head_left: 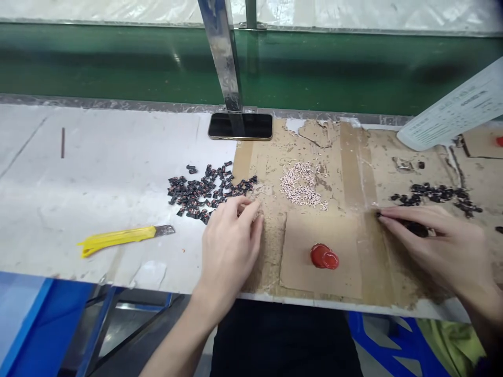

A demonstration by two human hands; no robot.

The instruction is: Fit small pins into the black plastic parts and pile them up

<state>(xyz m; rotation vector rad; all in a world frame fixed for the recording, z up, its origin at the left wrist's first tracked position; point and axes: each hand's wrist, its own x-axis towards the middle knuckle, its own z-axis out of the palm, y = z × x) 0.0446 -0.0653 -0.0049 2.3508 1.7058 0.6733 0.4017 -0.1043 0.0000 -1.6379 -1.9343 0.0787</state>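
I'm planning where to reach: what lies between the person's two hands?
In the head view, a cardboard square bearing a red blob lies between the left hand and the right hand; small pale pieces lie just beyond it.

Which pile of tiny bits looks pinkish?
The middle pile, just beyond the red blob. It's pale pink, while the left pile and right pile look mostly black.

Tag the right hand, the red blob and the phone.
Right hand [451, 240], head view: back of hand.
Red blob [324, 256], head view: where its two rounds overlap.
Phone [249, 127], head view: middle of dark screen.
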